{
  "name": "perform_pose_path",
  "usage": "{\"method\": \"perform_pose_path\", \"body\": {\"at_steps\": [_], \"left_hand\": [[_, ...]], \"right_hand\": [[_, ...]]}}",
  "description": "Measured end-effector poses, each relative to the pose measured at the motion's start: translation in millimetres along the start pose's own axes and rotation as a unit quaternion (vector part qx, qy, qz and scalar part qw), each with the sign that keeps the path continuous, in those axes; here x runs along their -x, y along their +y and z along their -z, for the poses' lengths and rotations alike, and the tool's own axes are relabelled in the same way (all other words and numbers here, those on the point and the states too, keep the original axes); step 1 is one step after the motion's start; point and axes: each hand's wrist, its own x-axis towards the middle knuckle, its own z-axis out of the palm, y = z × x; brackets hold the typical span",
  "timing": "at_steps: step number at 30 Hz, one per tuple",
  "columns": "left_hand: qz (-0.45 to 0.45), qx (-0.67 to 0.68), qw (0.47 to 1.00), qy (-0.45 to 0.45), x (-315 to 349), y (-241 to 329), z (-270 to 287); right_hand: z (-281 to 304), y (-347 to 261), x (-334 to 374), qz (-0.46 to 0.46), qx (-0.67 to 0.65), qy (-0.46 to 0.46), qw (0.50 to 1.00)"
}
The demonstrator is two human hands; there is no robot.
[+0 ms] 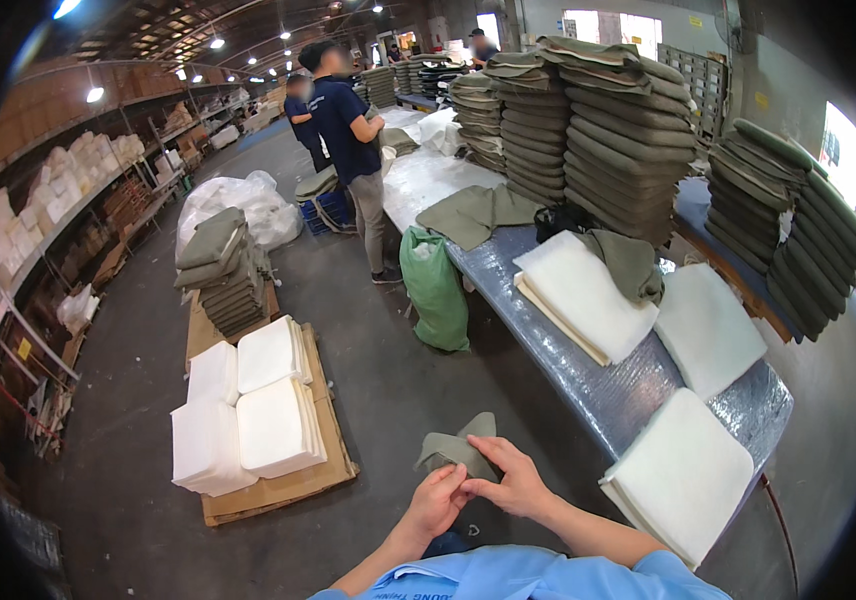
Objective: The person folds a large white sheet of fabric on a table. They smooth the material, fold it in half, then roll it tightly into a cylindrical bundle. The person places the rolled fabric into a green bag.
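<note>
A small folded piece of olive-grey cloth (440, 448) is held up in front of my body, above the floor. My left hand (436, 500) pinches its lower edge, fingers closed. My right hand (513, 480) grips it from the right, its fingers laid along the cloth and its thumb near my left fingertips. To the right, a stack of white foam sheets (683, 470) lies on the near end of the table, apart from my hands.
The plastic-covered table (588, 400) carries more white pads (588, 295), loose olive cloth (478, 213) and tall cushion stacks (618, 150). White stacks (278, 425) stand on cardboard at left. A green sack (433, 290) leans by the table; a person (343, 130) stands beyond.
</note>
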Motion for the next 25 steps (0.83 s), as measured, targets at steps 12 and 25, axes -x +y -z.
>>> {"method": "perform_pose_path", "body": {"at_steps": [12,25], "left_hand": [[0.003,-0.099,0.991,0.095,15,-55,-31],[-0.059,-0.153,0.986,0.039,39,-36,-73]], "right_hand": [[19,-26,85,-0.011,0.015,0.063,0.998],[30,-20,84,0.040,0.014,0.042,0.998]]}}
